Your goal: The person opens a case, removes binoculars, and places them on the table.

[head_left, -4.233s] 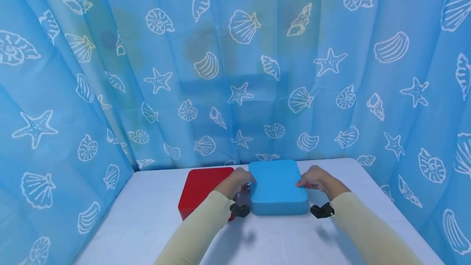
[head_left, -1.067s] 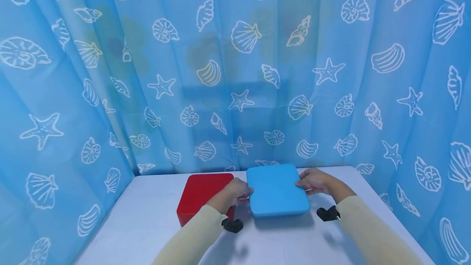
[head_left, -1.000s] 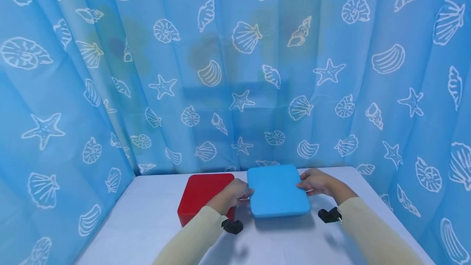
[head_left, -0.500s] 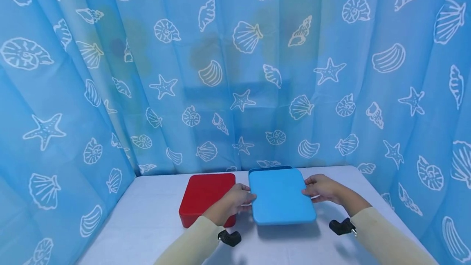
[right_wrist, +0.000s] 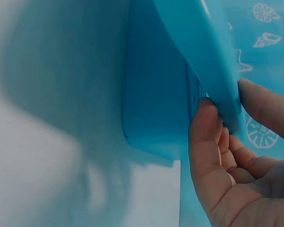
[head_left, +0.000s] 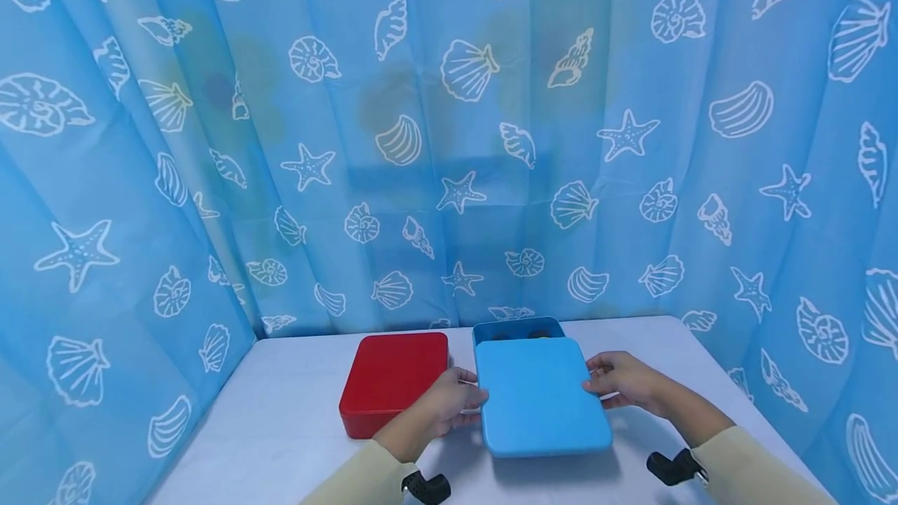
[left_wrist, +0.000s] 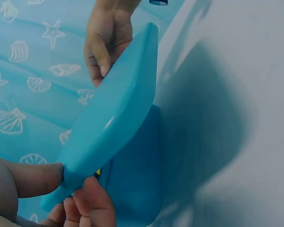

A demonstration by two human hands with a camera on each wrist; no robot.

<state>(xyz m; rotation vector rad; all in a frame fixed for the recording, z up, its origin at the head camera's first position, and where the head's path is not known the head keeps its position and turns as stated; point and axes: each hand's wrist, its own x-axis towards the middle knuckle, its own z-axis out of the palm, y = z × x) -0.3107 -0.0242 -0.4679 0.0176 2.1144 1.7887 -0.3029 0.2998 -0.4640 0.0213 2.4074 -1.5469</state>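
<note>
A blue square lid (head_left: 543, 396) is raised off a blue box (head_left: 515, 327), its near edge over the cloth in front. My left hand (head_left: 452, 404) pinches the lid's left edge, thumb on top and fingers beneath. At the right edge my right hand (head_left: 624, 384) grips it the same way. In both wrist views the lid (left_wrist: 109, 113) tilts above the box (right_wrist: 151, 85). Dark round shapes and a bit of yellow show inside the box's far part; the lid hides the rest.
A red square box (head_left: 394, 376) with its top on stands left of the blue box, close to my left hand. White cloth covers the table (head_left: 259, 411). A blue shell-print curtain (head_left: 449, 139) hangs behind and at both sides.
The lid has come up off the blue box and moved toward me, held by both hands. The box's far rim and some contents now show. The red box stays put.
</note>
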